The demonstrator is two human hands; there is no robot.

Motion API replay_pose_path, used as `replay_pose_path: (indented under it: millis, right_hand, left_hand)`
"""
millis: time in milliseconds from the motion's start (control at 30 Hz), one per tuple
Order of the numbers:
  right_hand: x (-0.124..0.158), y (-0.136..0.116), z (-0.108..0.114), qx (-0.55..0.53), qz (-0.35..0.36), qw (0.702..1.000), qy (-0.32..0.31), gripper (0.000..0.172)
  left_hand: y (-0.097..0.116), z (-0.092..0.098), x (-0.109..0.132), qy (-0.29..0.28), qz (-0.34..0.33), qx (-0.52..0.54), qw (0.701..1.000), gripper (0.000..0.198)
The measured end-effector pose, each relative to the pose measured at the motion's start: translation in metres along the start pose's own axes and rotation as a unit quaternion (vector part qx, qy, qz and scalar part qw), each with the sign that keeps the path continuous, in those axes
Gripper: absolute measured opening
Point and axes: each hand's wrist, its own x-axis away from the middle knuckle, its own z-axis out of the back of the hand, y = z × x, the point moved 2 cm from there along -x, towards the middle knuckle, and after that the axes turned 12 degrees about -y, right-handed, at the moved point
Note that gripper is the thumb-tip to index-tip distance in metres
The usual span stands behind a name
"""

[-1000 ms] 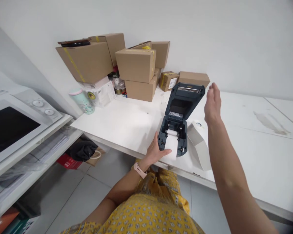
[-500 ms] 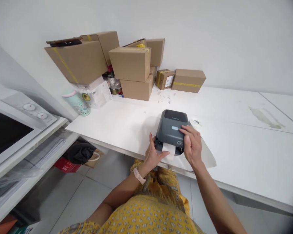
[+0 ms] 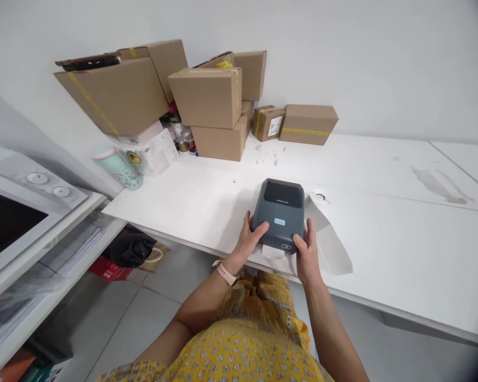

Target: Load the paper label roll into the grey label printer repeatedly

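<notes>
A dark grey label printer (image 3: 279,209) sits near the front edge of the white table, its lid down. White label paper (image 3: 273,252) sticks out of its front slot. My left hand (image 3: 250,237) grips the printer's left front corner, thumb on top of the lid and fingers along the side. At the right front corner, my right hand (image 3: 307,253) holds it the same way, thumb on the lid. A strip of white backing paper (image 3: 331,241) lies curled on the table just right of the printer.
Cardboard boxes (image 3: 205,98) are stacked at the back left, with a smaller taped box (image 3: 308,124) against the wall. A mint tumbler (image 3: 118,168) stands by a white carton (image 3: 154,151). At far left, a microwave (image 3: 35,185) rests on a shelf. The table's front edge (image 3: 366,297) runs close to me.
The printer's lid has gone from partly raised to closed. My left thumb has moved from the paper onto the lid, and my right hand has shifted down to the right front corner.
</notes>
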Motion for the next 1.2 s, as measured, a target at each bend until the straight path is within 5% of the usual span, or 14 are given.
replay_pose_path:
  millis: [200,500,633,700,867,1200]
  right_hand:
    - [-0.005,0.014,0.010,0.008,0.035,0.994,-0.106,0.070]
    - [-0.001,-0.001,-0.002,-0.008,-0.023,1.000,-0.003,0.078]
    - [0.004,-0.038,-0.004,0.165,0.090,0.982,-0.004,0.051]
    - [0.007,-0.049,-0.005,0.207,0.129,0.969,-0.033,0.040]
    - [0.007,-0.051,-0.002,0.249,0.156,0.955,-0.031,0.042]
    - [0.007,-0.051,-0.004,0.307,0.154,0.939,-0.023,0.039]
  left_hand:
    - [0.002,-0.001,-0.002,-0.029,-0.030,0.005,0.999,0.078]
    - [0.002,0.004,-0.003,-0.021,-0.040,-0.095,0.994,0.071]
    - [0.002,0.004,0.036,0.105,-0.072,-0.172,0.977,0.068]
    - [-0.005,0.002,0.057,0.139,-0.061,-0.175,0.973,0.045]
    - [-0.027,-0.017,0.060,-0.062,0.071,-0.030,0.995,0.046]
    - [-0.026,-0.030,0.049,-0.038,0.055,0.005,0.998,0.045]
